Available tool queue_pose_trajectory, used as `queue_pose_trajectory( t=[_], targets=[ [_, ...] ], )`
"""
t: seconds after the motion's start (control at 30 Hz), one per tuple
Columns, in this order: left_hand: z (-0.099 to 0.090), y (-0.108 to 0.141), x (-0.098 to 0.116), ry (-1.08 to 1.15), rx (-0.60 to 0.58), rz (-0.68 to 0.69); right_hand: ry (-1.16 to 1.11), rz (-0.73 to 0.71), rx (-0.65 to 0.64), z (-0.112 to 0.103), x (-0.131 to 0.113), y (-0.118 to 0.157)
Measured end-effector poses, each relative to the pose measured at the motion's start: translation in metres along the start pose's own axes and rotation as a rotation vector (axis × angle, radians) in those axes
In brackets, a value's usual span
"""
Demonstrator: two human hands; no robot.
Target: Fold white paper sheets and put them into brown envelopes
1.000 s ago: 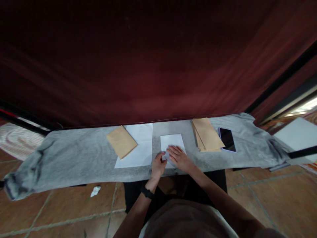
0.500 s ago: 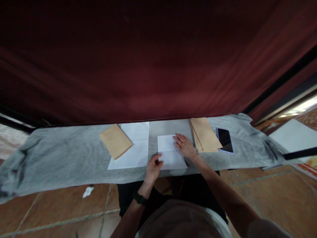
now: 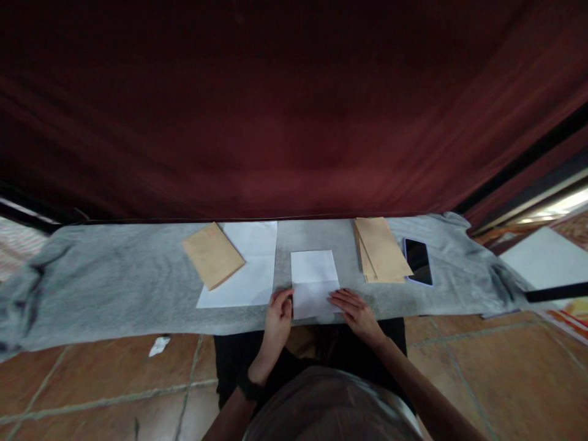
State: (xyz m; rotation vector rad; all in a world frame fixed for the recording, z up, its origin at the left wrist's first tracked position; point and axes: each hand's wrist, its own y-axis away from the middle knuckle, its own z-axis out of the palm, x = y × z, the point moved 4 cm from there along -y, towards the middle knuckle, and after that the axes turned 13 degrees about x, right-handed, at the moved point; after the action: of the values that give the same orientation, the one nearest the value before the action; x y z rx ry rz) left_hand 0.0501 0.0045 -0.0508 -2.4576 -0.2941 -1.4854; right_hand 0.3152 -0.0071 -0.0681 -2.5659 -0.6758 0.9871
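A white sheet of paper (image 3: 314, 266) with a crease across its middle lies in front of me, its lower half more shaded than the upper. At its lower left edge is my left hand (image 3: 278, 318), with thumb and fingers closed on the paper's margin. My right hand (image 3: 361, 315) rests at the lower right edge, fingers stretched out side by side, their tips on the paper; its thumb is hidden. To the left, a brown envelope (image 3: 214, 256) partly covers a larger white sheet (image 3: 257, 278). Several brown envelopes (image 3: 383, 251) are stacked on the right.
A phone (image 3: 418, 260) lies beside the stacked envelopes, close to their lower corner. Grey cloth (image 3: 119, 275) covers the narrow table. Behind it hangs a dark red curtain (image 3: 294, 141). A crumpled white scrap (image 3: 159, 346) is on the tiled floor.
My right hand has come down from the paper's upper right to its lower right edge. My left hand has shifted slightly left and closed in at the paper's edge.
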Motion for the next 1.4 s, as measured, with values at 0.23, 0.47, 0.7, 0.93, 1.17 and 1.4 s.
queue_pose_trajectory(
  t=[0.23,0.47,0.7,0.93,1.17,1.4],
  targets=[
    [-0.012,0.017,0.010,-0.233,-0.335,0.517,-0.067,0.036,0.053,-0.004,0.004,-0.011],
    [-0.006,-0.009,0.003,-0.170,-0.238,0.458,-0.009,0.147,0.059,-0.008,0.011,-0.024],
    [0.000,-0.025,0.004,-0.104,-0.080,0.239,0.061,0.263,0.163,0.003,0.018,-0.035],
    [0.013,-0.037,0.020,-0.041,-0.042,0.080,0.176,0.441,0.168,0.012,0.023,-0.049],
    [0.015,-0.040,0.022,-0.143,-0.081,0.006,0.255,0.522,0.121,0.012,0.024,-0.060],
    [0.023,-0.057,0.027,-0.430,-0.125,-0.134,0.376,0.562,0.061,0.011,0.024,-0.073]
  ],
)
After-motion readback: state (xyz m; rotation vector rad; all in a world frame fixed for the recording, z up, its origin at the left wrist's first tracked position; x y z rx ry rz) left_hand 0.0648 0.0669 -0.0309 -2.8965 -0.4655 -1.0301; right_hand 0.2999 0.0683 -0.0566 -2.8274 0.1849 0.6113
